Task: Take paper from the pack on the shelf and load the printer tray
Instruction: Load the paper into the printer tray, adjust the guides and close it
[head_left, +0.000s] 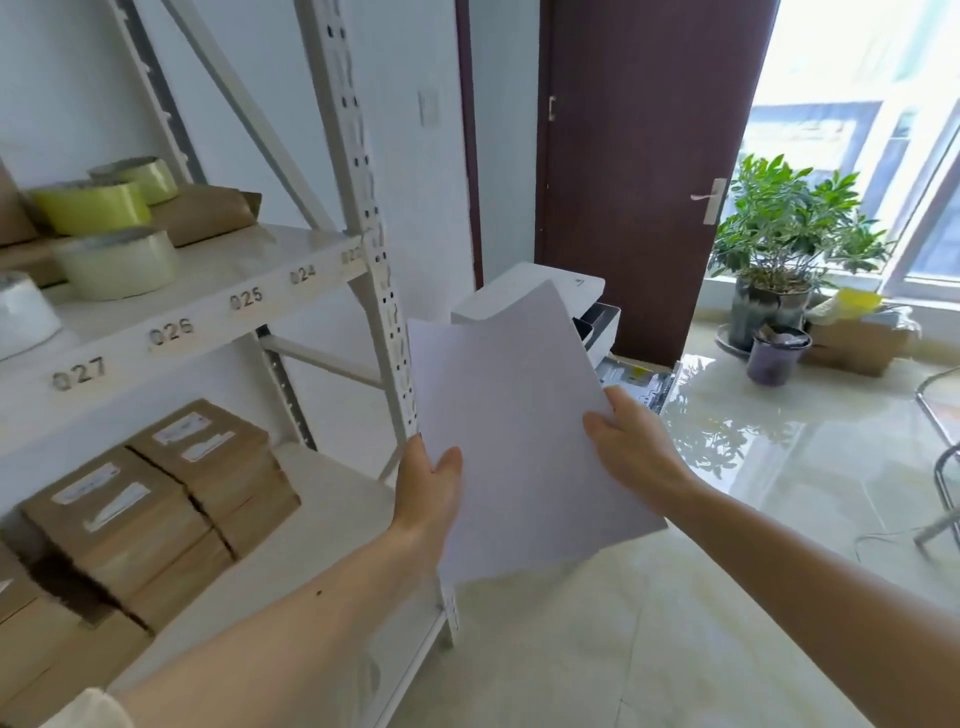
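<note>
I hold a thin stack of white paper (511, 431) in front of me with both hands, tilted up. My left hand (428, 491) grips its lower left edge, thumb on top. My right hand (626, 441) grips the right edge. Behind the sheets a white printer (524, 296) sits on the floor by the dark door, partly hidden by the paper. Its pulled-out tray (641, 382) shows just past my right hand. On the left stands the white metal shelf (208, 291). I cannot tell which item there is the paper pack.
Tape rolls (117, 262) lie on the upper shelf; brown cardboard boxes (156, 499) fill the lower one. A dark red door (639, 171) stands behind the printer. A potted plant (774, 244), a small pot (776, 356) and a chair leg (940, 467) are at right on the glossy floor.
</note>
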